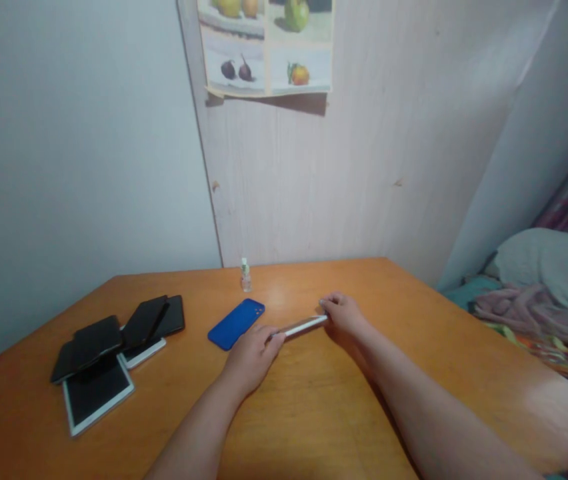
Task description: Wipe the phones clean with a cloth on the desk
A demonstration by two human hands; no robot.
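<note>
Between my two hands, a slim white-edged device (306,326), like a phone or small tablet, is held tilted just above the table. My left hand (254,353) grips its left end, with the thumb along the near edge. At the other end, the fingers of my right hand (343,313) are closed on the far right corner. A blue phone case (237,324) with camera holes at one corner lies flat just beyond my left hand. Behind it stands a small clear bottle (246,276) with a white cap.
On the left of the orange wooden table (184,407) lies a loose pile of black devices (97,341) and a white-framed tablet (99,393). A wall with a fruit poster (267,50) rises behind the table. Bedding (549,273) lies beyond its right edge.
</note>
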